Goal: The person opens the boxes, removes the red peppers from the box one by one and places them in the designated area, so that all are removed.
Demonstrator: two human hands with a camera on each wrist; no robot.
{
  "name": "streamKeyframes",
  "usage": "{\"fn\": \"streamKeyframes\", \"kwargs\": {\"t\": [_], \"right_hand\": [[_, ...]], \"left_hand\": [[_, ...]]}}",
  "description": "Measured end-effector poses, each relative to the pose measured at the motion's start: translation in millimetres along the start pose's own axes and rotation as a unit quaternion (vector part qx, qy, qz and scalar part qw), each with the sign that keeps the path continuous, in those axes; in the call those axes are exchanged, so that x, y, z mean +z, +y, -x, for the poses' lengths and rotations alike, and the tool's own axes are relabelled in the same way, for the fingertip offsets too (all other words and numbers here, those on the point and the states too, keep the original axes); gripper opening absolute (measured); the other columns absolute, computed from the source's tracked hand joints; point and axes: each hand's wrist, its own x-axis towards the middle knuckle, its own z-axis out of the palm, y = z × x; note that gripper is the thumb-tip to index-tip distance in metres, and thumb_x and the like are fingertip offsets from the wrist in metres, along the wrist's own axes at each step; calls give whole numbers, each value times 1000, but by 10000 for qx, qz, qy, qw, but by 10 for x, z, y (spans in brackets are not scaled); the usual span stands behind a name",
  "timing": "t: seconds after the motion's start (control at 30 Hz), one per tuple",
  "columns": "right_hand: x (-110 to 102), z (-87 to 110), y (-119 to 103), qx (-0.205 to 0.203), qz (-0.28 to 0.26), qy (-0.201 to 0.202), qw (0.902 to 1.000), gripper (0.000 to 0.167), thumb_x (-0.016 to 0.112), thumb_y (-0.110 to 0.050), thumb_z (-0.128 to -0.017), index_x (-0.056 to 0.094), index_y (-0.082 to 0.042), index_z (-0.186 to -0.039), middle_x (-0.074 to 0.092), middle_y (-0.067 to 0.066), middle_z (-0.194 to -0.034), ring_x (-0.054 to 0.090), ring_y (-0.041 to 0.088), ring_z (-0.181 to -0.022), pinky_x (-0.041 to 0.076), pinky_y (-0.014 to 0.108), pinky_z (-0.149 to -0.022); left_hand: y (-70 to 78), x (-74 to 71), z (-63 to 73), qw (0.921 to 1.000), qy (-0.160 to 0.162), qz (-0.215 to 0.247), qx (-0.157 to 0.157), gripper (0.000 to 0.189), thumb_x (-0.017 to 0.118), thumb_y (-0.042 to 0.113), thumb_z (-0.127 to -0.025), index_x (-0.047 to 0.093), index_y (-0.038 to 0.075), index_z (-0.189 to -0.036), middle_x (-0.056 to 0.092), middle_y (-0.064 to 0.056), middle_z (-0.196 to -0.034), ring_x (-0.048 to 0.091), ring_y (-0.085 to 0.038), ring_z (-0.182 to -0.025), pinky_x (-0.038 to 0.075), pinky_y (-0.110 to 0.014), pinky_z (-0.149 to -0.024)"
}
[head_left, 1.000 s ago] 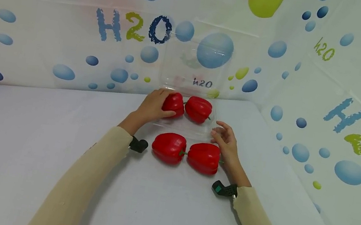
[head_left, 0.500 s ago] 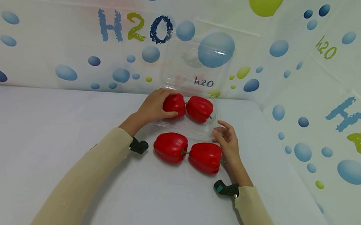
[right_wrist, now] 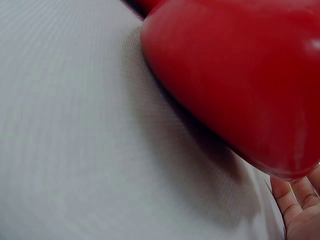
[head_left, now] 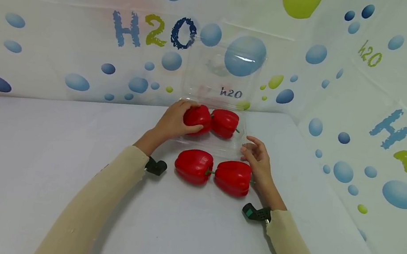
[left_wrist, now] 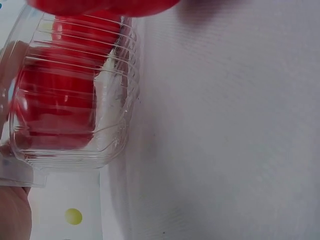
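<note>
In the head view, a clear plastic clamshell container lies on the table with its lid raised at the back. Two red bell peppers sit in its base. My left hand grips the left pepper, thumb at the front and fingers over its left side. Touching it is the right pepper, stem to the right. My right hand is at the container's right front corner, fingers loosely bent; whether it touches the plastic I cannot tell. The left wrist view shows the container's ribbed wall.
In front of the container, two more red bell peppers, a left one and a right one, lie on their sides on the white-covered table. The right one is close beside my right wrist. A printed curtain stands behind.
My left hand has nudged the left pepper in the container slightly right, and the right pepper has turned a little. My right hand keeps its place. The head view has shifted slightly.
</note>
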Motion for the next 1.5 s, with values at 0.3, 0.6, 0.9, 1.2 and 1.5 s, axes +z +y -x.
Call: {"fn": "streamKeyframes", "kwargs": {"t": [0.3, 0.6, 0.9, 1.2, 1.5], "right_hand": [[-5, 18, -1, 10, 99, 9, 10000, 49, 56, -9, -97, 41, -7, -143, 50, 24, -129, 56, 17, -93, 53, 19, -79], [-16, 19, 18, -1, 144, 9, 9999, 50, 57, -10, -97, 41, -6, -143, 51, 24, -129, 56, 19, -94, 53, 19, -78], [-17, 5, 17, -33, 45, -16, 10000, 50, 56, -8, -97, 39, -3, -144, 49, 26, -129, 57, 16, -91, 53, 20, -78], [-4, 9, -4, -10, 22, -19, 10000, 50, 55, -7, -97, 38, -3, -144, 49, 26, -129, 56, 16, -91, 53, 19, -78], [2, 20, -17, -14, 99, -79, 9999, 50, 53, -9, -99, 37, -6, -146, 48, 26, -132, 56, 15, -90, 53, 21, -80]], "left_hand": [[-3, 20, 39, 9997, 51, 159, 168, 67, 77, 27, -83, 44, 12, -140, 45, -11, -140, 42, -29, -129, 52, -47, -94], [-10, 35, 75, 9989, 141, 314, 329, 66, 76, 24, -84, 45, 11, -140, 45, -11, -140, 42, -28, -129, 52, -47, -94], [-25, 45, 111, 9965, 309, 570, 523, 63, 75, 22, -85, 45, 10, -139, 45, -11, -139, 43, -28, -129, 52, -47, -94], [-26, 53, 148, 9932, 546, 734, 722, 61, 75, 21, -85, 46, 11, -137, 47, -11, -136, 45, -27, -126, 52, -47, -94], [-27, 57, 180, 9884, 755, 957, 909, 60, 76, 16, -84, 48, 9, -137, 48, -12, -135, 46, -26, -125, 52, -46, -94]]}}
